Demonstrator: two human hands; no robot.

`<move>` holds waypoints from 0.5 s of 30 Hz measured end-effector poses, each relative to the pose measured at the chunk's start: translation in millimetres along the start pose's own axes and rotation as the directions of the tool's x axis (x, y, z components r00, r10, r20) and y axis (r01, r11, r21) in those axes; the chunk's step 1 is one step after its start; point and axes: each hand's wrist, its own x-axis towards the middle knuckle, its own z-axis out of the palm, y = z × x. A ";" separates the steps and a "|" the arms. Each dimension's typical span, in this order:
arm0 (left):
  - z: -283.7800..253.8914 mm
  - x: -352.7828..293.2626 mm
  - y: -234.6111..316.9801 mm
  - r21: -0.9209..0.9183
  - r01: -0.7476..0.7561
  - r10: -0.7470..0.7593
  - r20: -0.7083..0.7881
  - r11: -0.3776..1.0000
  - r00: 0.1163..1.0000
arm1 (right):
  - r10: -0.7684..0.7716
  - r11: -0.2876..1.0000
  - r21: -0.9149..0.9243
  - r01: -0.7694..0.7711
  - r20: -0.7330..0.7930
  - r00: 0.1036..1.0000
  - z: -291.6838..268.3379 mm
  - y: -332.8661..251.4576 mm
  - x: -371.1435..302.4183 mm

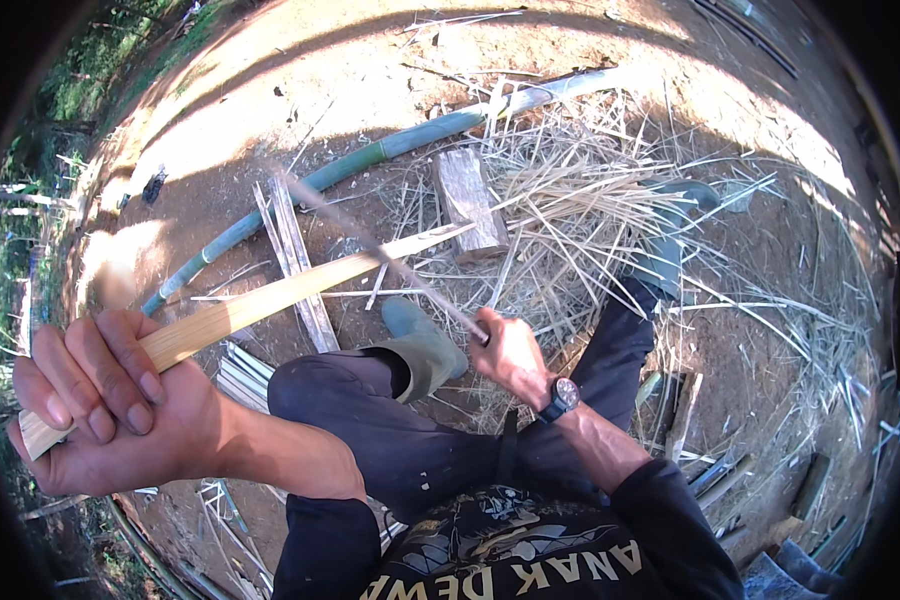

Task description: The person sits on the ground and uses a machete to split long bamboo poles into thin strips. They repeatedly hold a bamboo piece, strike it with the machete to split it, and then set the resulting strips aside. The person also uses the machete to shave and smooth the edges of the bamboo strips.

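My left hand [120, 400] is wrapped round the near end of a flat, pale split-bamboo strip [232, 312]. The strip slants up to the right, and its far end reaches the wooden block [465, 200] on the ground. In my right hand [513, 352], closed in a fist, is the handle of a long knife [422, 285]. Its thin blade points up and to the left, blurred toward the tip, and crosses the strip near its far part. Whether the blade touches the strip I cannot tell. The knife's handle is mostly hidden by my fingers.
A long green bamboo pole [355, 160] lies beyond the block. Thin bamboo slivers [580, 200] are heaped around my right boot [660, 250]. Split pieces [295, 255] lie left of my left boot [422, 345]. More bamboo lengths [810, 485] rest at the right.
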 end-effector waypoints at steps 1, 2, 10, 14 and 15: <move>0.5 1.1 -0.7 -0.020 0.002 -0.002 0.015 1.000 1.000 | -0.028 0.999 -0.028 0.027 -0.061 0.998 4.0 30.4 6.6; -1.6 1.8 -0.7 -0.035 0.003 -0.002 0.029 0.999 1.000 | -0.060 0.997 -0.057 0.054 -0.116 0.991 6.6 51.1 10.4; -8.7 5.8 -3.5 -0.016 0.010 -0.009 0.061 1.000 0.998 | -0.203 0.978 0.050 0.203 -0.012 0.979 -6.5 -9.4 -1.0; -7.8 15.1 -8.0 -0.047 0.035 -0.031 0.091 0.998 0.995 | 0.011 0.986 -0.167 -0.028 -0.104 0.995 3.3 75.8 32.7; -7.8 15.6 -6.9 -0.050 0.046 -0.040 0.109 0.998 0.993 | 0.008 0.985 -0.170 -0.021 -0.078 0.997 -2.4 68.7 36.7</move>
